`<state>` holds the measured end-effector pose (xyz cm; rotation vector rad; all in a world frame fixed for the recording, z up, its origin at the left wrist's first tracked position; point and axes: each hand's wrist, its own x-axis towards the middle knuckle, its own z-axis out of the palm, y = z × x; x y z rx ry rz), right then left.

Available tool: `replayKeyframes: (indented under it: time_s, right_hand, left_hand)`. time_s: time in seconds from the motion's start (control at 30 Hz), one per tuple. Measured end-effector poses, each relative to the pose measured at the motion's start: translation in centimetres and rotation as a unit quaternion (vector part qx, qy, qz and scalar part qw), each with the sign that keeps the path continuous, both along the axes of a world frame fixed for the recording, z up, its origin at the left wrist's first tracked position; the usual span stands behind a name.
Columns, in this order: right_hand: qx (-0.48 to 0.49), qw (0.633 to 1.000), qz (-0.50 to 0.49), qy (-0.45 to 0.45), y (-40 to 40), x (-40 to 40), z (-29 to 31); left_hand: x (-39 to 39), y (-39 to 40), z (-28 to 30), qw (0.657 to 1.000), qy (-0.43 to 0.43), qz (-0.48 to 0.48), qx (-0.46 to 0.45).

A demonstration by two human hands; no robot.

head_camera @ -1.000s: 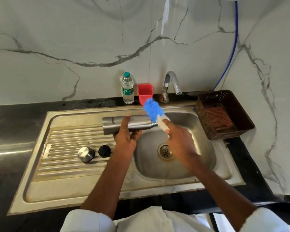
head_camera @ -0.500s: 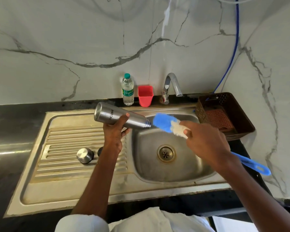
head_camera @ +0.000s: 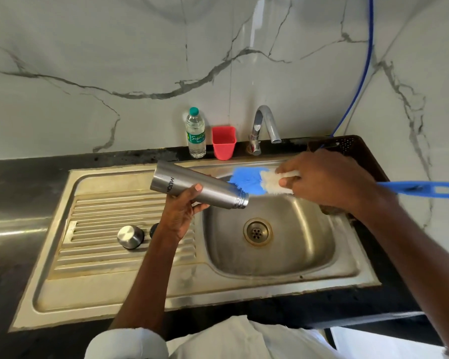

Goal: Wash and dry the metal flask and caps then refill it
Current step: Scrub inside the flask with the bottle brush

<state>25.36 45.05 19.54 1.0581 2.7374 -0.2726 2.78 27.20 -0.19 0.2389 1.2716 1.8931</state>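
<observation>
Scrubbing step: your left hand point(head_camera: 179, 216) grips the flask point(head_camera: 200, 189), right hand point(head_camera: 327, 177) pinches the brush point(head_camera: 252, 180); next, feed bristles into its mouth.

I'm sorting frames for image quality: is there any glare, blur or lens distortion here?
Head view: wide-angle bending bows the counter edge; glare streaks the marble wall and draining board; the brush bristles look smeared, while the flask lettering stays sharp.

Below right hand point(head_camera: 329, 177): open sink basin point(head_camera: 270, 250).
Beyond it: tap point(head_camera: 266, 125), red cup point(head_camera: 224, 143), water bottle point(head_camera: 196, 133) block the wall side.
</observation>
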Motion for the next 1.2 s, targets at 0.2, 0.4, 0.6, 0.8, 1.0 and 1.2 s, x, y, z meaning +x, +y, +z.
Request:
replayKeyframes:
  time_s: [0.2, 0.4, 0.6, 0.8, 1.0, 1.2]
  right_hand:
    - [-0.147, 0.988, -0.039, 0.014, 3.4, -3.6, -4.8]
    - [-0.575, 0.756, -0.246, 0.192, 5.6, 0.8, -12.2]
    - [-0.789, 0.433, -0.325, 0.290, -0.8, -0.3, -18.1]
    - [-0.831, 0.249, -0.409, 0.283, -3.1, -0.8, -16.5]
    - [-0.804, 0.160, -0.480, 0.312, -2.2, -2.5, -16.8]
    - [-0.790, 0.229, -0.468, 0.324, -4.3, -2.0, -13.9]
  left_hand:
    - [0.3, 0.8, 0.3, 1.000, -0.009, -0.029, -0.001]
    - [0.6, 0.2, 0.6, 0.981, -0.171, 0.069, 0.055]
    - [3.8, 3.3, 1.8, 0.910, -0.363, 0.181, 0.087]
    - [4.1, 4.7, 0.9, 0.915, -0.324, 0.227, 0.077]
    - [5.2, 4.1, 0.3, 0.973, -0.128, 0.194, 0.006]
    - [5.0, 3.8, 1.0, 0.975, 0.089, 0.199, -0.045]
